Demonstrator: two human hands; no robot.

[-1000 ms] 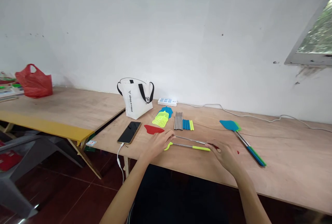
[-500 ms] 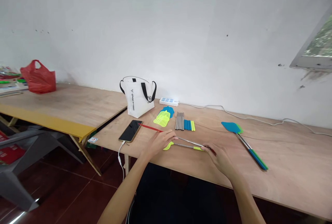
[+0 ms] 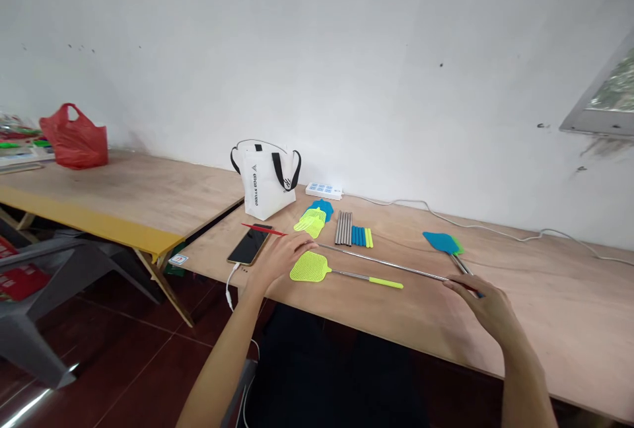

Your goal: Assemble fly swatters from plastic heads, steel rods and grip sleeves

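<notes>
A red fly swatter with a long metal rod point(image 3: 381, 261) is stretched between my hands. My left hand point(image 3: 282, 255) is closed near its red head point(image 3: 262, 229), which sticks out past the fingers over the phone. At the other end, my right hand point(image 3: 483, 302) grips the handle, largely hidden by the fingers. Below the rod, a yellow-green fly swatter point(image 3: 310, 267) lies flat on the table. Farther back are yellow swatter heads point(image 3: 311, 222), blue swatter heads point(image 3: 324, 209), several metal tubes point(image 3: 343, 228) and short blue and yellow grips point(image 3: 361, 237).
A phone point(image 3: 250, 245) on a white cable lies left of my left hand. Behind stand a white bag point(image 3: 267, 183) and a power strip point(image 3: 323, 191). Blue and green swatters point(image 3: 440, 242) rest at the right. A second table point(image 3: 123, 197) holds a red plastic bag point(image 3: 74, 141).
My hands have moved apart, the right one far to the right, and the metal rod between them is much longer. The yellow-green swatter on the table is now uncovered.
</notes>
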